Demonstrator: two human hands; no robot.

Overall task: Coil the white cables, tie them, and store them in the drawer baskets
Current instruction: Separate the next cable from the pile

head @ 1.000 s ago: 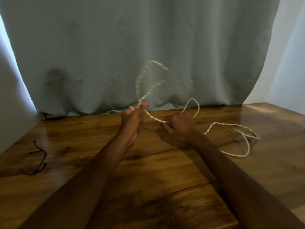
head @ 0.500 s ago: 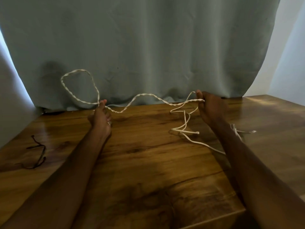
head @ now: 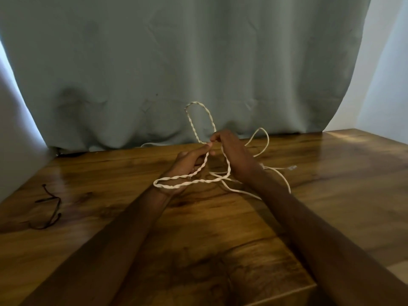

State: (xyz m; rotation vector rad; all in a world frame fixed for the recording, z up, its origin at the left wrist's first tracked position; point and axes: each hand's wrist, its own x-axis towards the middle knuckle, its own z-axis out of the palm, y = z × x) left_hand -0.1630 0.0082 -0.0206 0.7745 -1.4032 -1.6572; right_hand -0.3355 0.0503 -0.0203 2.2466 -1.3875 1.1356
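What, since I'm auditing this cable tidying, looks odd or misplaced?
The white twisted cable is no neat coil: uneven loops jut up and sideways, and its loose tail sprawls over the brown wooden table. A thin black cord lies apart at left.

Cable (head: 174,178) trails on table (head: 331,195) before curtain (head: 176,62); cord (head: 51,208) lies left.

Brightness: dim overall; foreground detail is lost in shadow.
Source: daylight is admitted past both edges of the grey-green fabric curtain (head: 198,51).
Glare: pale sheen is seen on the glossy brown wooden tabletop (head: 344,144).
Sharpness: detail is softened throughout.
Distortion: the curtain's sides are bowed.
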